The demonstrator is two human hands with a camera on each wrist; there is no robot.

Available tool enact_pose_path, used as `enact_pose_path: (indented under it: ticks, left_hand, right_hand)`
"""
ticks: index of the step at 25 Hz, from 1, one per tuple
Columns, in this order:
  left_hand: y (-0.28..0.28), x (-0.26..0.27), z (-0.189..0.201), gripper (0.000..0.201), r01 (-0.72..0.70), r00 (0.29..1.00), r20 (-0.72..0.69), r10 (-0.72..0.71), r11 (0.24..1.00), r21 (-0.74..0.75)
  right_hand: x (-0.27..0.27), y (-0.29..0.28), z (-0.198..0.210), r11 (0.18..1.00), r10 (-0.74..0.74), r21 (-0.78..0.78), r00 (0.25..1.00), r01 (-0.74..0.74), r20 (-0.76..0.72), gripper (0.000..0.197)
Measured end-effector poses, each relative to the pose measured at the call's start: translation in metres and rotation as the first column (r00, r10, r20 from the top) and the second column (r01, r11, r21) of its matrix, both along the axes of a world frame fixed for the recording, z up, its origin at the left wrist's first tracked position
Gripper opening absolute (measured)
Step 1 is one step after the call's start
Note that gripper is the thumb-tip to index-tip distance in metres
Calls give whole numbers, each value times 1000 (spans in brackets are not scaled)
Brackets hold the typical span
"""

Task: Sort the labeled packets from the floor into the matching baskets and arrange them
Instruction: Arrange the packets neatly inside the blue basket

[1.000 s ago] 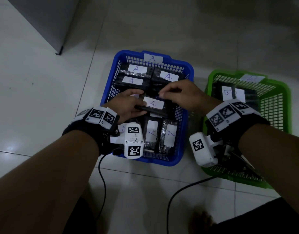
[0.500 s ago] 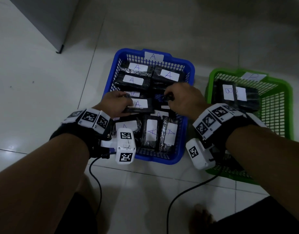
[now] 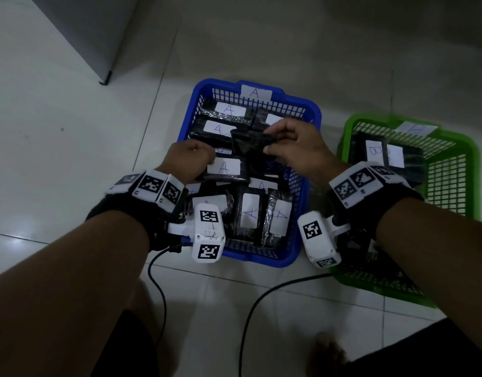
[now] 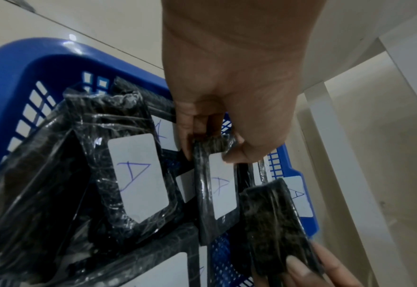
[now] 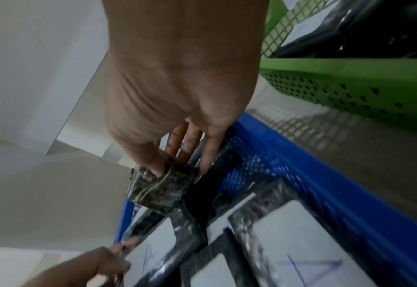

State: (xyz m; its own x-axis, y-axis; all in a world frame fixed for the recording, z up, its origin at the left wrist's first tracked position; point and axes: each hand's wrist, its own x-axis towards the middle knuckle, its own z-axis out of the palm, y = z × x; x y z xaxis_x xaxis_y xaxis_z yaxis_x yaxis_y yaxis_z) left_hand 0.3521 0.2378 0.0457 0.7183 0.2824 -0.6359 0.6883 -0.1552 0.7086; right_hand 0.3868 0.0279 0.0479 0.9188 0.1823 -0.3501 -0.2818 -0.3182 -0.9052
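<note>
A blue basket (image 3: 313, 115) tagged A holds several black wrapped packets with white A labels. My left hand (image 3: 192, 159) grips one A packet (image 3: 226, 168) by its end, thumb on the label (image 4: 223, 186). My right hand (image 3: 291, 142) pinches a second black packet (image 3: 250, 144) lifted above the basket, its label side hidden; in the right wrist view that packet (image 5: 163, 188) sits between thumb and fingers. To the right stands a green basket (image 3: 462, 148) with packets labeled B (image 3: 374, 152).
A grey cabinet corner (image 3: 106, 80) stands on the white tiled floor at the upper left. Two black cables (image 3: 250, 308) trail from the wrist cameras over the tiles near me. A bare foot (image 3: 327, 355) rests at the bottom, right of centre.
My right hand has lifted a black packet out of the blue basket and raised it toward the far side. My left hand has kept its grip on the A packet.
</note>
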Motion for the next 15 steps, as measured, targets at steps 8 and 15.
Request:
enact_pose_path:
  ticks: [8,15]
  left_hand:
    - [0,-3,-9,37,98,994,-39,-99,995,-16]
    - [5,-11,-15,47,194,964,128,-232,948,254]
  right_hand:
    - [-16,15,-23,944,323,-101,940,-313,111,30]
    - [-5,2,-14,868,346,-370,938,-332,-29,21]
